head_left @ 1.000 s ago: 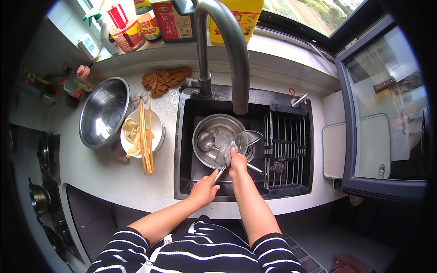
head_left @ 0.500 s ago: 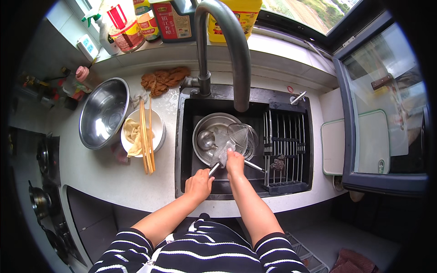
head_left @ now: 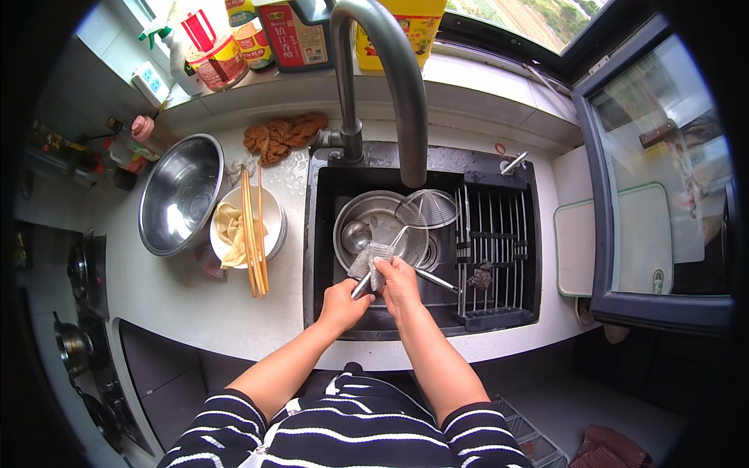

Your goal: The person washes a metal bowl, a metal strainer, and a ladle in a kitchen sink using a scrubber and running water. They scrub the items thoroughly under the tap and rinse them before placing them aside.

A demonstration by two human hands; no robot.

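Over the black sink, my left hand [head_left: 343,306] is closed around the metal handle of a wire-mesh strainer [head_left: 426,209]. The strainer's mesh head points away to the right, above the edge of a steel pot [head_left: 344,216]. My right hand [head_left: 399,282] grips a grey scrubbing cloth [head_left: 379,252] wrapped about the strainer's handle, close to my left hand. Inside the pot lies the round bowl of a steel ladle [head_left: 356,236]. Another metal handle [head_left: 438,281] sticks out toward the right below the pot; where it joins is hidden.
A dark faucet [head_left: 412,101] arches over the sink [head_left: 312,257]. On its right side sits a drying rack [head_left: 491,261] with a scourer [head_left: 481,275]. Left are a steel basin [head_left: 181,195], a bowl [head_left: 273,214] with chopsticks [head_left: 251,242], and a brown cloth [head_left: 282,139]. An open window [head_left: 605,306] juts in at right.
My right hand and the cloth have slid down the handle toward my left hand. The strainer's mesh head has shifted up and right, uncovering more of the pot.
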